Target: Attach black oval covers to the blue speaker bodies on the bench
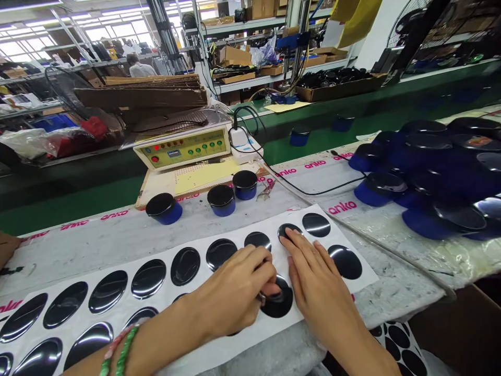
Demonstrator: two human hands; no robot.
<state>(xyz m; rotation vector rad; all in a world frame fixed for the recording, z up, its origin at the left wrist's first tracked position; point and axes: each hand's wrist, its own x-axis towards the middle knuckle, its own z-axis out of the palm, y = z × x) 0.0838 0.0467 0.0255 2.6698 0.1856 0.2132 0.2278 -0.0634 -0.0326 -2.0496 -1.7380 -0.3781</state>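
A white sheet (242, 342) with two rows of glossy black round stickers lies slanted across the near part of the table. Over its right half, my left hand (238, 284) is closed, its fingertips curled at the edge of a black round sticker (282, 303) in the near row. Whether the fingers pinch that edge is too small to tell. My right hand (317, 277) lies flat on the sheet with fingers stretched, the fingertips over a sticker in the far row. Green and pink beads circle my left wrist.
Three blue cups with black tops (164, 209) stand beyond the sheet. Many more (426, 177) crowd the right side. A control box (183, 147) with a white adapter sits behind; a black cable and a grey cord cross the table. A person (140, 68) is far back.
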